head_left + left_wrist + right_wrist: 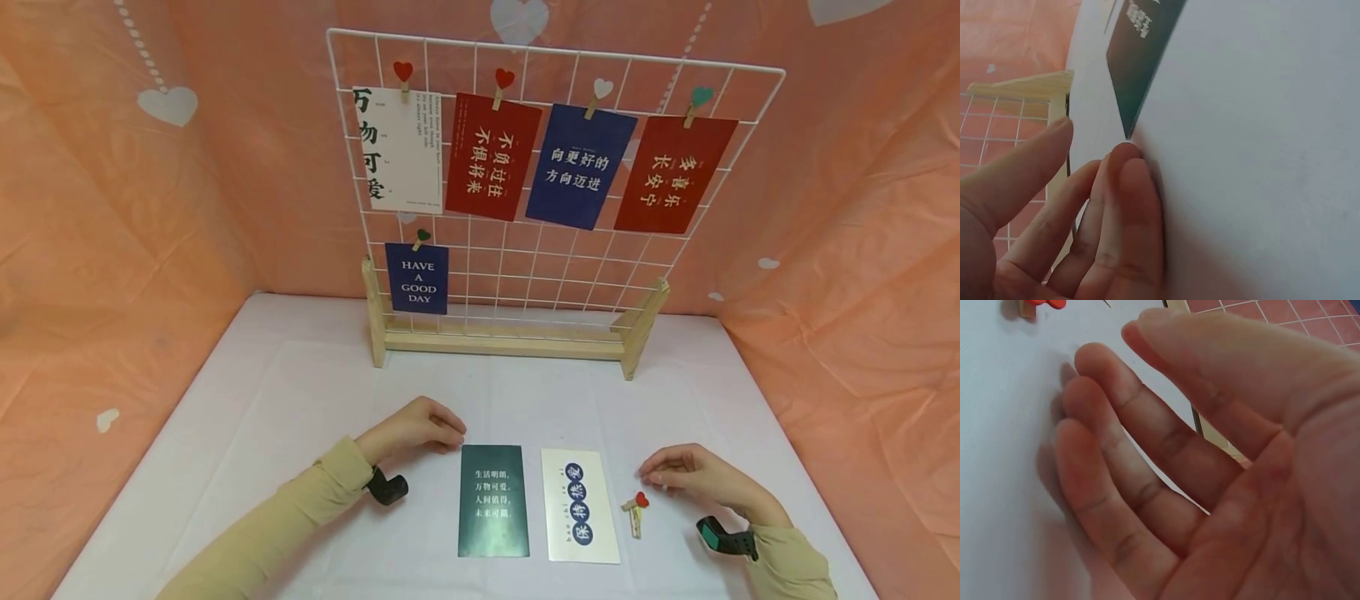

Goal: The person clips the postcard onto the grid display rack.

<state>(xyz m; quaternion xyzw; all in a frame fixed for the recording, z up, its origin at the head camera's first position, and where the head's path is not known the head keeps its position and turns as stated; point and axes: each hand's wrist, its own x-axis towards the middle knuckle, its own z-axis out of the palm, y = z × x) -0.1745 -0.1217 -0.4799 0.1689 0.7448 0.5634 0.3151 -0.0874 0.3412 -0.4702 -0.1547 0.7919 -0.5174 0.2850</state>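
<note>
My left hand (417,427) is at the top left corner of a dark green card (493,533), with nothing between its loosely bent fingers. In the left wrist view the fingertips (1129,172) come right up to that card's corner. A white card (558,533) with blue round lettering lies to the right of the green one. Beyond it, two small wooden clothespins (636,525) lie together, a red heart on one. Just above and right of them my right hand (708,479) rests with relaxed, slightly curled fingers and an empty palm.
Behind the cards stands a white wire grid rack (555,292) on a wooden base (502,343). Heart clothespins hold several cards on it: a white card (412,158), red and blue ones along the top, and a small blue card (417,292) below. Pink cloth (847,292) surrounds the white table (300,358).
</note>
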